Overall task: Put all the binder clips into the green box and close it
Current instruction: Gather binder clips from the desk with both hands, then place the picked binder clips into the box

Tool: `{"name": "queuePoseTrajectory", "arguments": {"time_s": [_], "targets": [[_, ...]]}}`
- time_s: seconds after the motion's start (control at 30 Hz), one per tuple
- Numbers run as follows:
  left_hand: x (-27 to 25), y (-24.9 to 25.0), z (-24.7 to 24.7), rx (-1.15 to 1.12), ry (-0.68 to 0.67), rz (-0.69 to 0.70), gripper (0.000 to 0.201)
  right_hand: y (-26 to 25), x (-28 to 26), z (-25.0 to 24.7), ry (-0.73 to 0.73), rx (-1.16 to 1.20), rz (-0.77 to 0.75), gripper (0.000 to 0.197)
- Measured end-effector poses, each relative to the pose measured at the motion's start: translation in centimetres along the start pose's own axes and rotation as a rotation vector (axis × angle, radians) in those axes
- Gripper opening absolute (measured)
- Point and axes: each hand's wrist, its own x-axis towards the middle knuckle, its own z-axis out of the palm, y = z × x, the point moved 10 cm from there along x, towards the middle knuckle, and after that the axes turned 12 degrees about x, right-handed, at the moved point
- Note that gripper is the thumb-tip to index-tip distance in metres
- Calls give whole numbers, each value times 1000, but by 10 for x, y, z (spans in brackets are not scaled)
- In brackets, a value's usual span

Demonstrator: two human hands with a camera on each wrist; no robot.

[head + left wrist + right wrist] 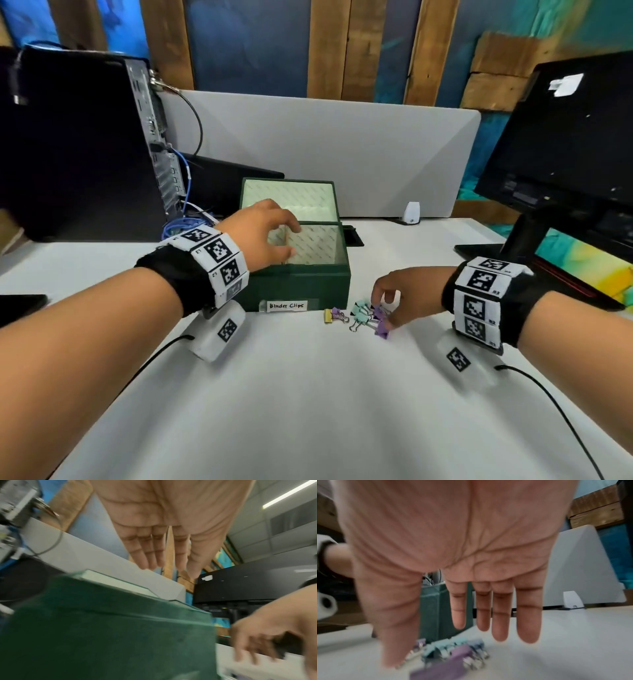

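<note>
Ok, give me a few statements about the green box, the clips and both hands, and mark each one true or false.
1. The green box has its lid up. True.
2. The binder clips lie inside the box. False: they lie on the white table, in front of the box's right corner.
3. The left hand hovers over the open box, holding nothing. True.
4. The right hand rests flat on the monitor. False: it reaches down over the clips with straight fingers.
5. The box's front label reads "Paper Clips". False: it reads "Binder Clips".
</note>
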Motion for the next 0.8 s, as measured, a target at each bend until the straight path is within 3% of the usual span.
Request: {"name": "queuePoseTrajectory", "arguments": {"time_s": [0.07, 0.17, 0.3, 0.53, 0.7, 0.8], "targets": [[-8, 31, 6, 10, -74, 113, 26, 10, 4, 9, -34, -3, 29, 67], [-22, 68, 39, 124, -293, 244, 29, 10, 10, 16, -48, 17, 14, 55], [-29, 83, 79, 223, -459, 282, 46, 11, 15, 26, -105, -78, 31, 100], [-25, 90, 109, 333, -543, 246, 68, 8, 16, 27, -59, -8, -6, 95], [-23, 96, 121, 341, -547, 242, 65, 2, 15, 28, -22, 39, -66, 78], [-21, 93, 122, 343, -543, 226, 55, 0, 15, 28, -8, 97, -88, 85]]}}
